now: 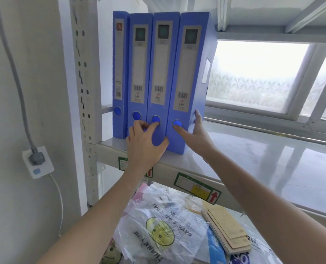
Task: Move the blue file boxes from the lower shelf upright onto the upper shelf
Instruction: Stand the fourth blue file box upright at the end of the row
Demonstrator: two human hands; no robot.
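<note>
Several blue file boxes stand upright in a row at the left end of the upper shelf (263, 168). The rightmost box (188, 79) leans slightly left against its neighbour (160, 73). My right hand (194, 134) cups the lower right corner of the rightmost box, thumb by its finger hole and fingers along its side. My left hand (145, 143) presses on the bottoms of the two middle boxes (139, 77), its fingers spread over their spines. The thinner box (119, 73) at the far left is untouched.
The lower shelf holds plastic bags (154, 225) with a smiley print, brown spiral notebooks (227, 229) and papers. A slotted shelf post (84, 92) rises at the left. A wall socket (37, 161) with a grey cable lies further left. A frosted window (257, 73) is behind the upper shelf.
</note>
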